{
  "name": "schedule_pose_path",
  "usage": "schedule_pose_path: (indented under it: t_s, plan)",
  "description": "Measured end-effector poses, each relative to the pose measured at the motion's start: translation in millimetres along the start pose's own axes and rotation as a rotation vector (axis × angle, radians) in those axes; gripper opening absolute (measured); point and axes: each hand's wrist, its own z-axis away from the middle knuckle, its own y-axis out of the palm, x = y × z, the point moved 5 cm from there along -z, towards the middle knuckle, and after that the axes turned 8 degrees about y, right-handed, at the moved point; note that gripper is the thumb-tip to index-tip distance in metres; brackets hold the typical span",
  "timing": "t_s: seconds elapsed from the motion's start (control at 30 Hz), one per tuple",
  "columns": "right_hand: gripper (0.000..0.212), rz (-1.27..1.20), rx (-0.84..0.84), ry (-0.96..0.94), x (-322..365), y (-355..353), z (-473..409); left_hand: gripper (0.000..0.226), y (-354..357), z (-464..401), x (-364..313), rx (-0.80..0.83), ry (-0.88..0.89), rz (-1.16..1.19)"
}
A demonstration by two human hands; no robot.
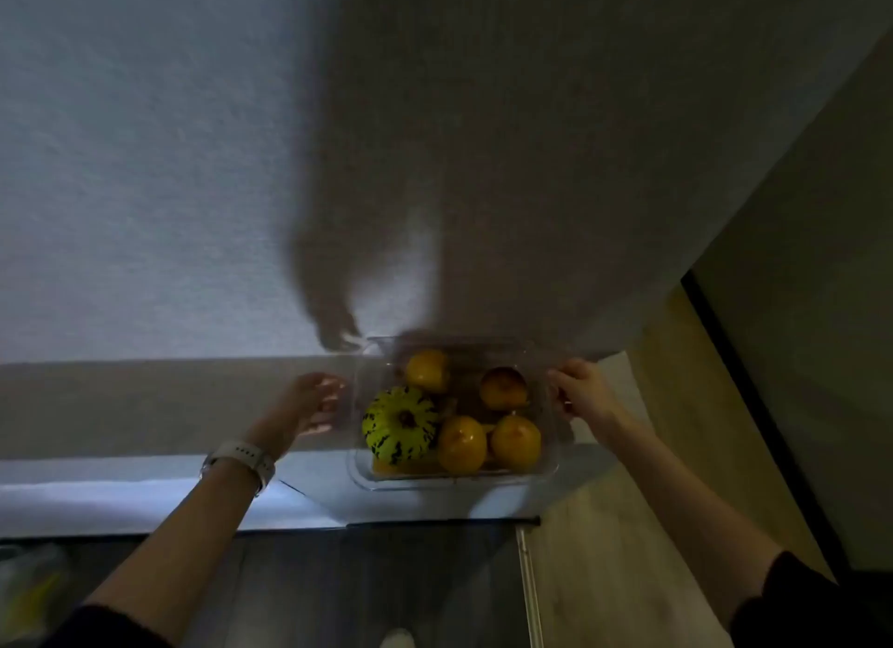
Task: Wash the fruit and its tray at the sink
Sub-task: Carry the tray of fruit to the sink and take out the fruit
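Observation:
A clear plastic tray (pixel 551 471) sits on a pale ledge close to the wall. It holds several yellow-orange round fruits (pixel 461 443) and one green-and-yellow striped fruit (pixel 398 425). My right hand (pixel 580 389) grips the tray's right rim. My left hand (pixel 309 403) hovers just left of the tray with its fingers spread, a small gap away from the tray wall. A white watch band is on my left wrist. No sink is in view.
A white textured wall (pixel 193 164) rises right behind the tray. A wooden panel (pixel 676 430) stands to the right with a dark strip beside it. Dark flooring (pixel 362 589) lies below the ledge. A blurred bag (pixel 29 594) sits at the lower left.

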Motion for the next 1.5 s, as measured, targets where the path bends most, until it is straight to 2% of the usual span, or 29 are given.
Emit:
schedule_pose_path:
  t_s: [0.1,0.17,0.27,0.4,0.97,1.27,1.5]
  plan:
    - [0.011,0.039,-0.032,0.026,-6.2,-4.1,-1.0,0.019,2.3,3.8,11.7,0.096,-0.05,-0.009]
    - [0.017,0.012,0.027,0.054,-11.4,0.0,1.9,0.021,4.7,4.2,18.0,0.132,-0.067,0.015]
    - [0.023,-0.07,0.118,0.095,-16.1,3.7,5.4,0.021,5.7,1.6,20.4,0.137,-0.068,0.032]
    - [0.021,-0.201,0.144,0.143,-26.8,3.5,4.1,0.02,6.1,0.9,23.5,0.145,-0.071,0.06]
    - [0.019,-0.285,0.08,0.041,-49.3,1.1,26.7,0.023,6.3,16.3,36.7,0.177,-0.024,0.152]
    - [0.023,-0.361,-0.005,0.002,-52.1,-22.3,62.9,0.02,24.4,27.9,-7.1,0.227,0.012,0.111]
    - [0.015,-0.456,-0.117,-0.026,-60.7,-59.3,107.5,0.022,56.2,33.8,-48.4,0.317,0.085,0.078]
